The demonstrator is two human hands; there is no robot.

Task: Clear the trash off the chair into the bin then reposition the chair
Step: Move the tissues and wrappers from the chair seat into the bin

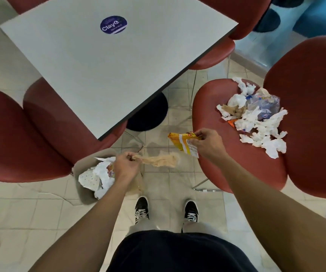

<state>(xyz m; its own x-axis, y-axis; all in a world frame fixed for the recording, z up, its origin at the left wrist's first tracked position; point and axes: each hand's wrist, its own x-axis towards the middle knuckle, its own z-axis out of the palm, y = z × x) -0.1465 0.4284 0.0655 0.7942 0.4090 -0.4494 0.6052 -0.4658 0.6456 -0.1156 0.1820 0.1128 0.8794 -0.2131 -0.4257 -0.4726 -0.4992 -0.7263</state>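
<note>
1. The left hand (126, 164) pinched a crumpled tan paper napkin (161, 160) beside the beige bin (81, 165), probably ready to drop it there.
2. The right hand (207, 143) gripped a yellow foil snack wrapper (183, 143) over the seat's front edge, seemingly just lifted.
3. The red moulded chair (226, 154) stood well apart from the grey table (109, 65).
4. A heap of torn white tissues and clear plastic (256, 116) covered its seat, so most of the clearing looked undone.

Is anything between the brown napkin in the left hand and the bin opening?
Nothing visible. The left hand pinches the brown napkin right beside the bin, whose top is open, with crumpled paper already inside.
</note>
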